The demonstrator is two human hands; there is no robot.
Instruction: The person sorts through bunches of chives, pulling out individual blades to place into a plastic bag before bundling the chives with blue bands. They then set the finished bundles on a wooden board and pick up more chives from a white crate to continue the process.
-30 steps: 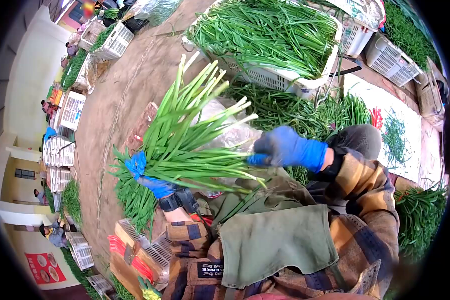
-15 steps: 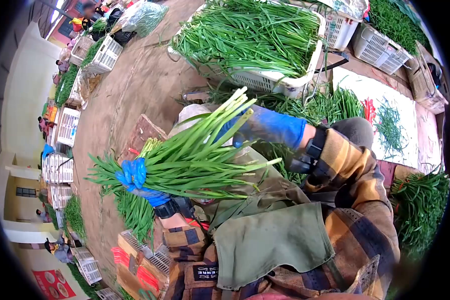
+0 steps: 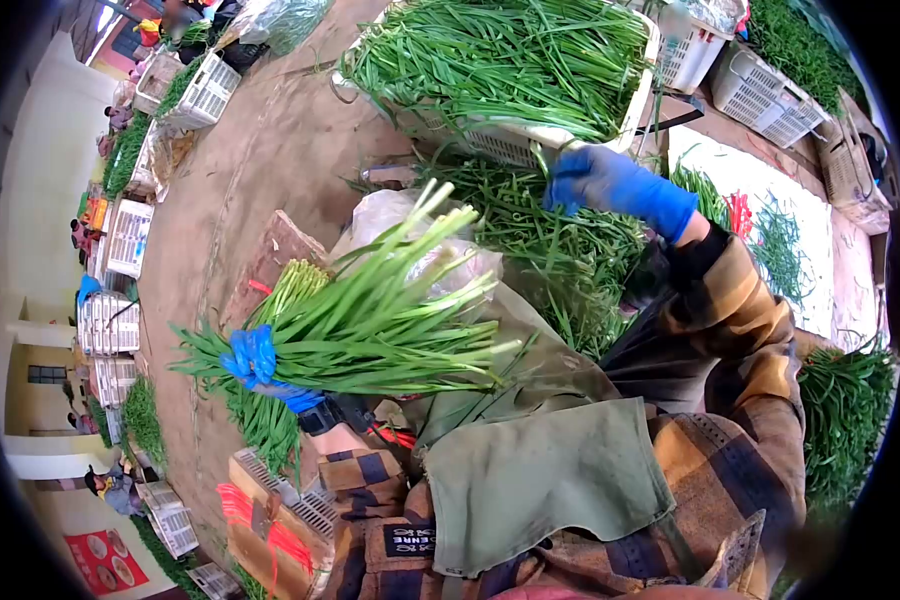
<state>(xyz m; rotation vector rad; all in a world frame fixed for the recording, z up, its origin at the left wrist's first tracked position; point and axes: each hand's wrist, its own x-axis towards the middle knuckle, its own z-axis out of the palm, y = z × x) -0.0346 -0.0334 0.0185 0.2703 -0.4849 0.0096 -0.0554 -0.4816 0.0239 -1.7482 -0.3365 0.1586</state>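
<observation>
My left hand, in a blue glove, is wrapped round the leafy end of a loose bunch of garlic chives. The pale cut ends fan out to the right over my lap. My right hand, also blue-gloved, is raised near the front of a white crate heaped with chives. Its fingers are closed, and a pale green chive stalk sticks out at the fingertips. Behind the held bunch lies another bundle of chives, near a reddish board and a clear plastic bag.
Loose chive leaves are piled below the crate. Red ties hang over a wooden stand at lower left. A white sheet bears more red ties. Several crates and other people are along the left side.
My right hand has moved away from the bunch, up and right towards the crate, uncovering the plastic bag. My left hand still holds the bunch, almost in the same place.
</observation>
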